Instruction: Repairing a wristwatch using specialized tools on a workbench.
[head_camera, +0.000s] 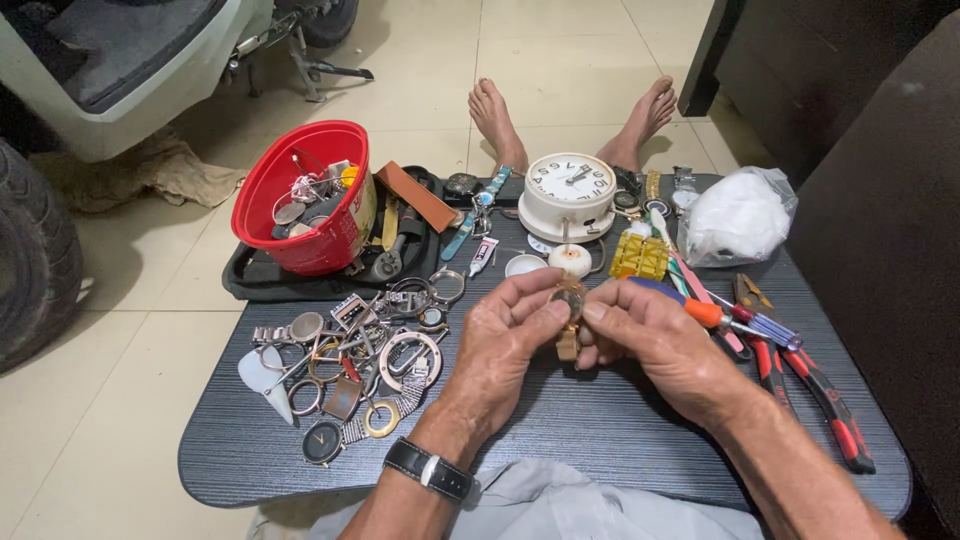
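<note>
My left hand and my right hand meet over the middle of a dark grey low table. Between the fingertips of both I pinch a small gold-coloured wristwatch, its round case up and a short piece of band hanging below. A black-strapped watch sits on my left wrist. Just right of my right hand lies an orange-and-blue screwdriver.
Left of my hands lies a heap of watch cases, rings and bands. Behind are a red bucket of parts, a white alarm clock, a yellow block, a plastic bag and red-handled pliers. My bare feet rest on the tiled floor.
</note>
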